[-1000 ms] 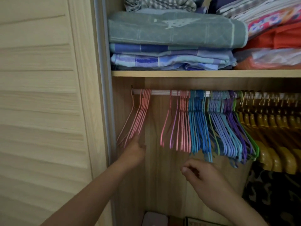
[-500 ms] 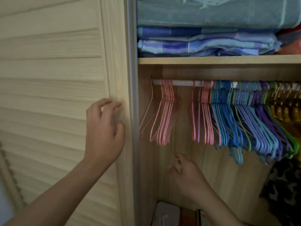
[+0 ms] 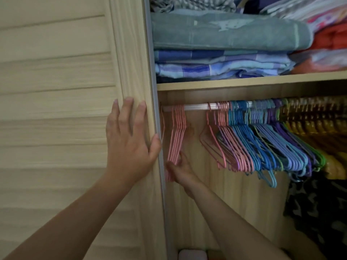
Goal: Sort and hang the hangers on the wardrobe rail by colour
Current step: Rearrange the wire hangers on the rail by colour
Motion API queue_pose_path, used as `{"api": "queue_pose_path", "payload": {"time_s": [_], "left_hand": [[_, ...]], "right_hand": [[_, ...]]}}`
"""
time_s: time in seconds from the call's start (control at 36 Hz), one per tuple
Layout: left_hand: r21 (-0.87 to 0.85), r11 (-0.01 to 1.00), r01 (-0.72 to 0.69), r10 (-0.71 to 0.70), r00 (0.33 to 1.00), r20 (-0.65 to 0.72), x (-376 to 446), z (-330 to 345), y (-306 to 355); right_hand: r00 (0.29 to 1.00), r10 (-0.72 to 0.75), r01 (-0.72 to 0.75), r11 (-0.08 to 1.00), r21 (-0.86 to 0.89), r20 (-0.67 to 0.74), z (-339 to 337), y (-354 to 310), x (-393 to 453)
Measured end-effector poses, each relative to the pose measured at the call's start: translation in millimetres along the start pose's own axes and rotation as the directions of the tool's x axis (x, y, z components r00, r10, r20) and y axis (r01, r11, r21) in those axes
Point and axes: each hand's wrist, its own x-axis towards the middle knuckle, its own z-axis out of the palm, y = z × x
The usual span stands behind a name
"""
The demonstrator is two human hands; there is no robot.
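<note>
Now, left hand (image 3: 129,147): flat, fingers straight, pressing the pale slatted wooden wardrobe door (image 3: 56,109) at its right edge.
Right hand (image 3: 179,168): cups the left-end bunch of pink wire hangers (image 3: 176,139); grip unclear, fingers partly hidden.
White wardrobe rail (image 3: 197,106): pink, blue, purple, green hangers (image 3: 272,143) grouped rightward; far right end blurred, cut off.

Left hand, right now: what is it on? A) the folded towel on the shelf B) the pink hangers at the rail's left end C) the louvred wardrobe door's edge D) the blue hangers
C: the left hand lies flat with straight fingers on the louvred wardrobe door, thumb round its edge; it is the right hand that touches the pink hangers at the left end of the rail.
</note>
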Motion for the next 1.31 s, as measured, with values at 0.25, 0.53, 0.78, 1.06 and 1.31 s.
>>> {"api": "queue_pose_path", "payload": {"time_s": [0.25,0.53,0.78,1.06,1.31], "left_hand": [[0.000,1.000,-0.011,0.011,0.999,-0.050,1,6,-3],[0.026,1.000,-0.011,0.013,0.997,-0.080,2,8,-4],[-0.010,0.992,0.124,-0.124,0.988,-0.087,0,3,23],[0.031,0.958,0.283,-0.277,0.951,-0.141,4,10,46],[0.018,0.944,0.331,-0.325,0.936,-0.138,2,15,57]], "right_hand": [[0.992,-0.121,0.123,0.990,-0.072,0.037,8,-3,3],[0.969,-0.025,0.081,0.972,-0.221,0.244,4,-15,16],[0.940,-0.187,0.300,0.852,-0.428,0.287,-60,-44,-67],[0.734,-0.657,0.270,0.513,-0.815,-0.171,-178,-21,-113],[0.618,-0.767,0.092,0.286,-0.954,-0.170,-217,-7,-111]]}}
